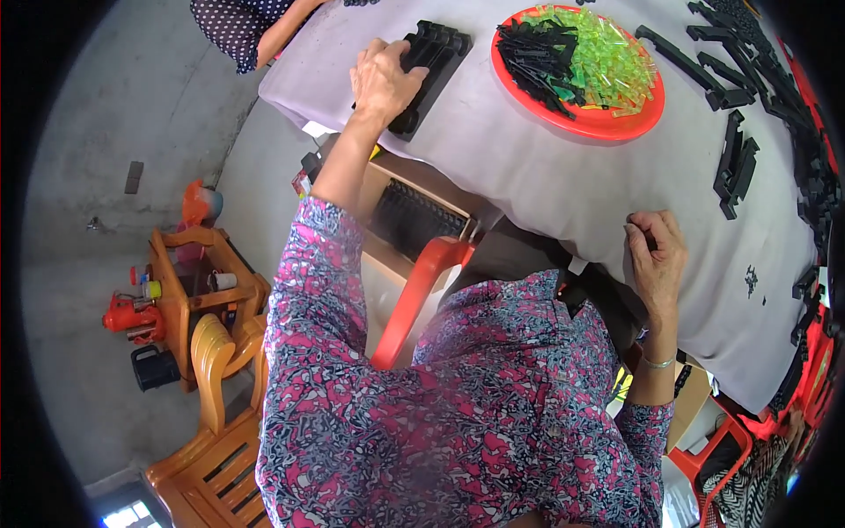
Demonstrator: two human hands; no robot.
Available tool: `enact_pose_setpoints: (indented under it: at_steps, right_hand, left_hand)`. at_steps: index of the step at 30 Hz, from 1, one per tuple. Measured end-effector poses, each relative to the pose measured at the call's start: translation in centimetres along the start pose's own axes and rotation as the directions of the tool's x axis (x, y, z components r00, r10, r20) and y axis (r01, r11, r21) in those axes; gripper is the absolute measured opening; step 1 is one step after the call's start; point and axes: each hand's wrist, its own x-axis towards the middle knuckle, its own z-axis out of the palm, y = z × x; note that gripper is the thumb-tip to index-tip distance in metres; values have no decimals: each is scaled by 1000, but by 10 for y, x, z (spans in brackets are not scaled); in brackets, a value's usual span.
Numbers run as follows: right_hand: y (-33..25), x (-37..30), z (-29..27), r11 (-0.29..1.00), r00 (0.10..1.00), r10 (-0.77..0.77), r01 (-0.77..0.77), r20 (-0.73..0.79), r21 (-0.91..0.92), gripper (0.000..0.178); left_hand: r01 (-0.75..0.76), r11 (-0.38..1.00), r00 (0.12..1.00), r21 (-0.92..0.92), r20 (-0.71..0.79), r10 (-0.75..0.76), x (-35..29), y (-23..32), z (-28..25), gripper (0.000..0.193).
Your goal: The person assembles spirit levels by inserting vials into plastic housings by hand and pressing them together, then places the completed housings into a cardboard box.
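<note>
My left hand (385,81) grips the left side of a long black plastic part (433,75), which lies at the table's left edge. Its thumb reaches over the top of the part, which looks like several black pieces side by side. By the table's front edge, my right hand (658,260) is closed with curled fingers; whatever they hold, if anything, is hidden. Between and beyond both hands stands a red plate (607,134), heaped with thin black plastic pieces (534,66) and clear yellow-green plastic pieces (616,66).
Black plastic strips (735,167) lie on the grey tablecloth (528,163) to the right, with more along its far right edge. Tiny black bits (751,280) lie near there. Another person's sleeve (231,31) shows at upper left. Below the table is an open box (422,220) of black parts.
</note>
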Motion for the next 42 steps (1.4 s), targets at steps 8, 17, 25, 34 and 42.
enact_pose_setpoints:
  at_steps: [8,17,25,34,42]
  right_hand:
    - [1,2,2,999,997,0,4,77,-45,8]
    - [4,5,3,999,999,-21,23,33,-48,5]
    - [18,-5,-9,999,999,22,-21,28,-48,6]
    - [27,-9,-28,997,998,54,-52,42,-53,7]
    - [5,5,-40,989,992,80,-67,98,-133,7]
  left_hand:
    - [81,995,989,65,117,-89,16,-5,14,61]
    - [169,986,901,-12,407,-150,54,2,-5,52]
    - [106,994,924,16,368,-104,41,0,-11,59]
    - [164,948,986,-273,20,-165,-31,-21,-63,55]
    - [350,914,905,-207,-176,-386,-179,-125,-20,68]
